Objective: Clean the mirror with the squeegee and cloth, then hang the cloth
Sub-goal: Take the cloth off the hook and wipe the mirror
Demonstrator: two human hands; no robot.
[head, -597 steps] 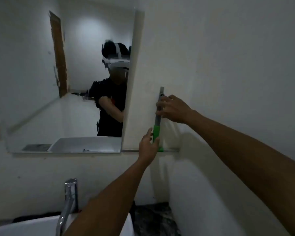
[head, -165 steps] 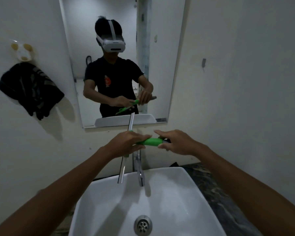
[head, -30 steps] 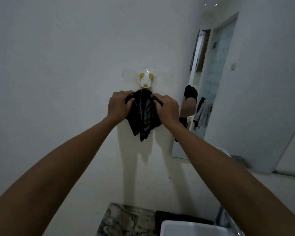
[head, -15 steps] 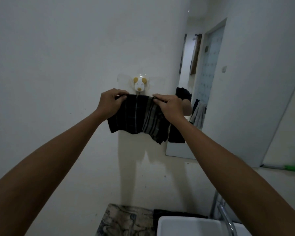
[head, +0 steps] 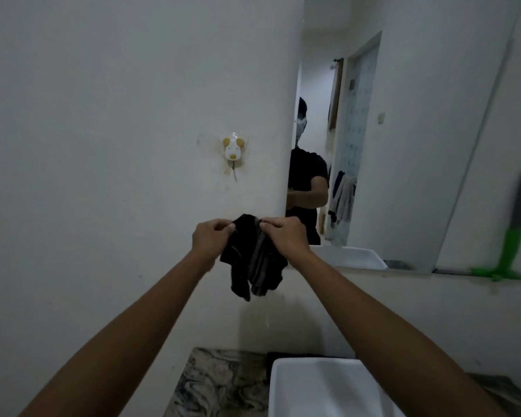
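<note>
Both hands' fingers (head: 223,228) pinch the cloth (head: 253,260) below the bare hook (head: 232,152), beside the mirror (head: 403,145).

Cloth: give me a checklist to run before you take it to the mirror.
1. Cloth gripped by both hands: ok, left hand and right hand pinch its top edge.
2. Cloth off the wall hook: ok, hook bare.
3. Cloth spread for wiping: not ok, bunched.
4. Squeegee parked: ok, leaning on the ledge at right.
5. Mirror within reach: cannot tell.
</note>
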